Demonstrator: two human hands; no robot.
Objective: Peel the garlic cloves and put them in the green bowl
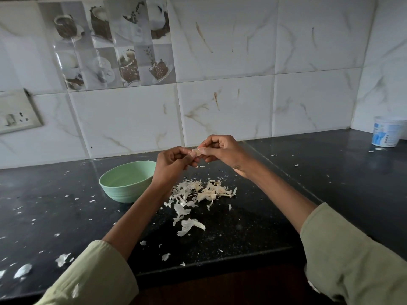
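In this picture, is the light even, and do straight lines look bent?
Head view: dim and uneven, brightest on the wall tiles, darkening toward the corners; the black counter shows soft glare; tile joints and the counter edge bow from wide-angle distortion; both hands and the green bowl stay reasonably sharp.

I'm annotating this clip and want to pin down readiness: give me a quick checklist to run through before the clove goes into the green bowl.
1. Garlic clove pinched by both the left hand and the right hand: ok.
2. Clove fully peeled: cannot tell, fingers hide most of it.
3. Green bowl upright, opening unobstructed: ok.
4. Bowl beside the left hand, within easy reach: ok.
5. Peel pile lies on the counter, outside the bowl: ok.
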